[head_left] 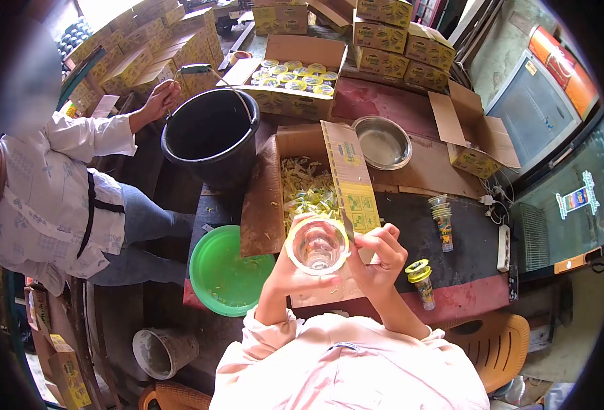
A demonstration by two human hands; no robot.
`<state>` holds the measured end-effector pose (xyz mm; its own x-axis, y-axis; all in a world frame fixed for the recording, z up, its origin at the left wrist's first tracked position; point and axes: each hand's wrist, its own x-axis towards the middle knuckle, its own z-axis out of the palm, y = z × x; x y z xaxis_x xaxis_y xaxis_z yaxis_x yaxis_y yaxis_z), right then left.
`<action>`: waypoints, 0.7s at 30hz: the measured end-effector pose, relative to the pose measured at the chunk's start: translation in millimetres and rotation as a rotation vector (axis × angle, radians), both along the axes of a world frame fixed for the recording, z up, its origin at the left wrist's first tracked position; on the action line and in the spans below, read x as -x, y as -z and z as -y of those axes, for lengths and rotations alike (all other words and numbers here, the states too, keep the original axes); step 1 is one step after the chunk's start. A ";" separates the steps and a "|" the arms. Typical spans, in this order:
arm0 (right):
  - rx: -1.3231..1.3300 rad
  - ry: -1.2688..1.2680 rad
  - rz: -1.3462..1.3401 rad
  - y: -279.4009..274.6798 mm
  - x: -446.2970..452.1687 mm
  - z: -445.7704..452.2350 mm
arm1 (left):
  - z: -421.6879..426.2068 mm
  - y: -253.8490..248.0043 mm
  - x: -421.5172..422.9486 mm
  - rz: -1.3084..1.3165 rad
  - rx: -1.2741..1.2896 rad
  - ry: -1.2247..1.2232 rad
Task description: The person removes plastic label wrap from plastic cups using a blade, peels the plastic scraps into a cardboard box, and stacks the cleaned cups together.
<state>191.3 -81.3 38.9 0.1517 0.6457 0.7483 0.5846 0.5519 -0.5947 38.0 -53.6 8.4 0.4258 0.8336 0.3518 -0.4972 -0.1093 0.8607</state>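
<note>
A clear plastic cup [317, 246] with a yellow rim is held mouth-up in my left hand [289, 275], whose fingers wrap round it. Close by on the right, my right hand [380, 258] has bent fingers, thumb and forefinger near the cup's rim; whether it pinches anything is too small to tell. Beyond the cup stands an open cardboard box [261, 198] filled with yellow-green shreds [308, 188]. Stacked cups [442, 225] lie on the dark tabletop to the right, and another small cup stack [421, 283] with yellow rims is nearer me.
Left of the box are a green basin [227, 273] and a black bucket [209, 137], its handle near a co-worker's hand [162, 99]. Behind are a metal bowl [382, 142], a carton of sealed cups [288, 102] and an open carton [476, 160]. A power strip [503, 247] lies right.
</note>
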 end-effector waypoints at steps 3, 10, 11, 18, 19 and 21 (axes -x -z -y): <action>-0.013 0.011 0.026 1.8 1.0 3.1 | 5.7 1.9 -9.1 0.061 0.046 -0.132; -0.008 0.011 0.039 1.5 -0.3 6.4 | 3.8 13.7 -1.8 -0.145 -0.115 -0.175; -0.015 0.013 0.043 2.6 -0.4 6.6 | 3.4 14.2 -0.9 -0.176 -0.125 -0.178; -0.009 -0.021 0.015 10.6 -2.9 12.4 | 8.6 12.1 0.3 -0.128 -0.139 -0.172; -0.008 -0.031 0.012 10.5 -3.4 13.4 | 10.3 11.5 1.1 -0.139 -0.154 -0.162; -0.010 -0.049 0.009 10.1 -5.4 15.2 | 12.2 11.5 1.8 -0.158 -0.186 -0.140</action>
<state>196.7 -96.5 28.8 0.1129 0.6448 0.7560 0.5619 0.5861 -0.5837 36.1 -65.8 -3.1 0.3729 0.8154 0.4428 -0.3278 -0.3307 0.8850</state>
